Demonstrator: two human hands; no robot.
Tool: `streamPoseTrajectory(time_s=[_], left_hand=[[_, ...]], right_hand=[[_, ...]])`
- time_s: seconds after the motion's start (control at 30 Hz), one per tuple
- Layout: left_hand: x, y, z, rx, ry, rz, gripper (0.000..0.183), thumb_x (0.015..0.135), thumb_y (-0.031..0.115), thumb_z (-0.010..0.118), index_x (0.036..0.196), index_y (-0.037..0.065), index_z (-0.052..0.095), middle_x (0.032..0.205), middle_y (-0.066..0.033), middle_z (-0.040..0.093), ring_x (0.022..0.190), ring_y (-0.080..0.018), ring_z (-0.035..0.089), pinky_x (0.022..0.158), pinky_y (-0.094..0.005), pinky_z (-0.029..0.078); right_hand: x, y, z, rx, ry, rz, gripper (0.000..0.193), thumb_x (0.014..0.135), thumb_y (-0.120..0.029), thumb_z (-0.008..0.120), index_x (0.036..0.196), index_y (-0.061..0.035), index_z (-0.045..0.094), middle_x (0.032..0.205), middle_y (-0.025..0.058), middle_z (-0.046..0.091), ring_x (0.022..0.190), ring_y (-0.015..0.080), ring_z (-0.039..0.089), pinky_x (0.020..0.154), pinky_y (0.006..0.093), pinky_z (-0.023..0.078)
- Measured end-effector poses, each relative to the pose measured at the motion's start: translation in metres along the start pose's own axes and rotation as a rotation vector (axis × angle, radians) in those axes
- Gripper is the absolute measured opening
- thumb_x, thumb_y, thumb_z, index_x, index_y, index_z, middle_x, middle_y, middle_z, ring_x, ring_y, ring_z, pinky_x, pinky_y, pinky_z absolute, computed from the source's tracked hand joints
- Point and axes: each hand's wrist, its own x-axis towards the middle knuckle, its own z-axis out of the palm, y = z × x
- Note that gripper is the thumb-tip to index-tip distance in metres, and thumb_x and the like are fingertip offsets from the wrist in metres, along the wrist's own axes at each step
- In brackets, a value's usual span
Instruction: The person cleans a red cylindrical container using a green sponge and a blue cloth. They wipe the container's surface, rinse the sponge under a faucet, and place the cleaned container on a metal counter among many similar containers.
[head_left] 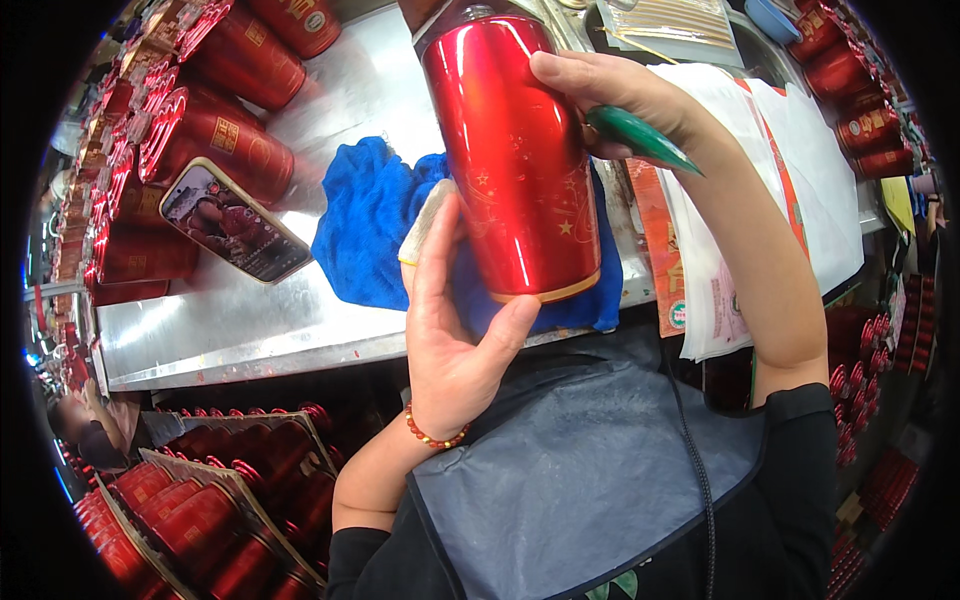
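Note:
Tilted over the bench is a glossy red cylindrical container (515, 150) with gold stars and a gold rim at its near end. My left hand (450, 350) grips its lower left side, thumb at the near rim and a pale cover on one finger. At the upper right, my right hand (640, 100) holds the container with the thumb on its wall; the other fingers are partly hidden. A green, pointed tool (640, 138) is tucked in that same hand, its exact kind unclear. Under the container lies a crumpled blue cloth (360, 230).
A phone (235, 220) leans at the left of the metal bench (220, 340), beside stacked red containers (230, 140). White sheets and printed bags (730, 210) hang over the right edge. Crates of red containers (190, 510) stand below left; a blue bowl (772, 20) sits far right.

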Motion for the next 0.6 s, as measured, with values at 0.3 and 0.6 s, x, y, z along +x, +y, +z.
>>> streamPoseTrajectory(time_s=[0.3,0.6], left_hand=[[-0.0007,0.0000,0.0033,0.034,0.025,-0.002,0.089,0.087,0.009,0.079,0.159,-0.001,0.028,0.152,-0.0146,0.035,0.143,-0.0253,0.039,0.118,-0.0383,0.032],[-0.0016,-0.0025,0.0017,0.049,-0.003,0.035,0.094,0.084,0.010,0.082,0.160,-0.001,0.026,0.155,-0.0153,0.033,0.146,-0.0270,0.036,0.119,-0.0394,0.033]], right_hand=[[0.0008,0.0018,-0.0013,0.034,-0.003,0.012,0.079,0.076,-0.071,0.079,0.116,-0.0034,0.067,0.070,-0.0011,0.060,0.054,0.0008,0.055,0.042,0.0143,0.034],[0.0027,0.0034,-0.0050,0.043,-0.022,0.030,0.077,0.076,-0.071,0.078,0.113,-0.0046,0.066,0.070,-0.0001,0.060,0.052,0.0014,0.055,0.041,0.0133,0.034]])
